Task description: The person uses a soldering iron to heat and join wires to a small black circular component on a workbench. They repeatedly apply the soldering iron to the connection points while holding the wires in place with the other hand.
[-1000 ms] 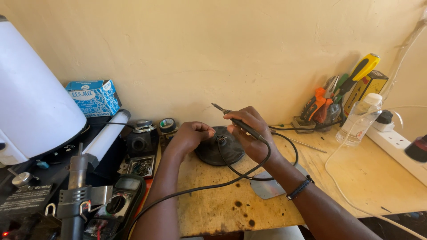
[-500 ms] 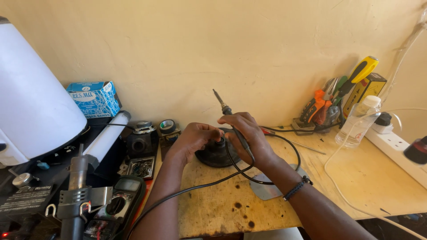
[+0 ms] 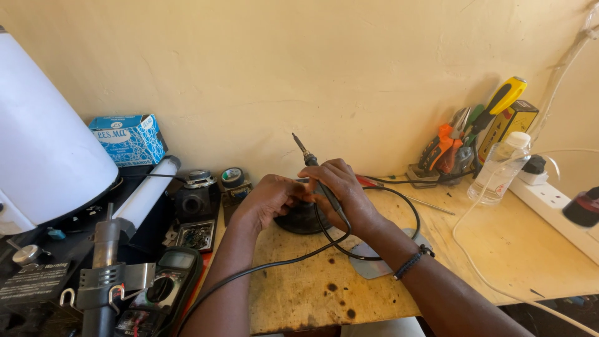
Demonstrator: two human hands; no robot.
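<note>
My right hand [image 3: 340, 190] grips a black soldering iron [image 3: 312, 165] whose metal tip points up and to the left, toward the wall. Its black cable [image 3: 374, 256] loops over the wooden bench and runs off toward me. My left hand [image 3: 268, 200] rests on a round black speaker-like part [image 3: 302, 218] lying on the bench; its fingers meet my right hand over that part. A dark beaded bracelet [image 3: 412, 262] sits on my right wrist.
To the left lie a multimeter [image 3: 165, 290], a hot-air tool [image 3: 103, 274], a small black speaker [image 3: 196, 196], tape rolls [image 3: 234, 176], a blue box [image 3: 128, 138] and a big white cone [image 3: 43, 143]. On the right stand hand tools [image 3: 468, 137], a plastic bottle [image 3: 502, 168] and a white power strip [image 3: 555, 203].
The soldering iron has swung from nearly level to tip-up. My hands have drawn closer together over the round black part.
</note>
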